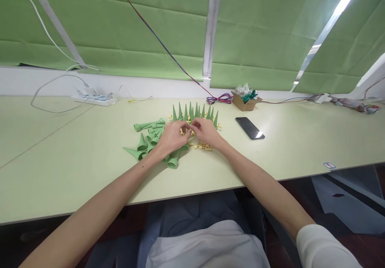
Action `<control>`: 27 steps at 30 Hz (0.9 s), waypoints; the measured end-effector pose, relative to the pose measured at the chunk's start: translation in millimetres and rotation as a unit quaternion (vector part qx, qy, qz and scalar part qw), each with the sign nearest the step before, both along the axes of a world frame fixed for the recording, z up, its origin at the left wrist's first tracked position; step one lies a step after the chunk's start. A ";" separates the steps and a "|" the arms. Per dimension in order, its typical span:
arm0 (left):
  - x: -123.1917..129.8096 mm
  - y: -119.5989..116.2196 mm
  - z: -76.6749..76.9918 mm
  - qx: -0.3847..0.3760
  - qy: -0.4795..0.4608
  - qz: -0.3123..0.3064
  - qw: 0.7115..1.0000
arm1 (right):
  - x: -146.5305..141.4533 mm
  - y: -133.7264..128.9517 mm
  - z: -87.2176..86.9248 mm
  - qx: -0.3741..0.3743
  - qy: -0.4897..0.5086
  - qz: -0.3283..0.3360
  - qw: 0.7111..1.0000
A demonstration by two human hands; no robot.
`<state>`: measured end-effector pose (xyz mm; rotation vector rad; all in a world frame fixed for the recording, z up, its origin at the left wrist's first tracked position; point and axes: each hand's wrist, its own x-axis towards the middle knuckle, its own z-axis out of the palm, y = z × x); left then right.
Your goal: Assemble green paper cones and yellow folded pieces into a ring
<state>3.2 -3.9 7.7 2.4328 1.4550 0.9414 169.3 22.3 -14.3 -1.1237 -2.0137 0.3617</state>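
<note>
My left hand (174, 136) and my right hand (207, 131) meet fingertip to fingertip above the table, both closed in a pinch. What lies between the fingers is hidden or too small to name. Just beyond them, green plastic cones (185, 112) stand upright in a cluster, with small yellow parts about their lower ends. A heap of loose green hollow cones (141, 143) lies beside and partly under my left hand, some with their open ends toward me. Small loose yellow pieces (205, 147) are scattered below my right hand.
A black phone (250, 128) lies to the right. Behind it stands a small cardboard box (245, 103) with plastic and green material, beside coiled red and blue wire (221, 98). A white power strip (96, 99) with cables sits at the back left. The table's front edge (192, 196) is near me.
</note>
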 end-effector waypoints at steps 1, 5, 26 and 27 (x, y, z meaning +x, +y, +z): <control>0.4 -0.2 0.1 -0.001 0.004 -0.003 1.000 | -0.3 -0.6 1.1 -0.001 0.017 -0.004 1.000; 1.4 -0.5 -0.6 -0.004 0.014 -0.006 1.000 | -1.5 -3.4 4.1 -0.003 0.070 -0.019 0.997; -1.9 5.4 -4.3 0.016 0.004 -0.017 1.000 | -2.8 -6.0 5.0 -0.007 0.079 0.008 0.997; -2.2 5.7 -4.5 0.017 0.004 -0.015 1.000 | -2.7 -6.0 4.8 -0.007 0.079 0.008 0.997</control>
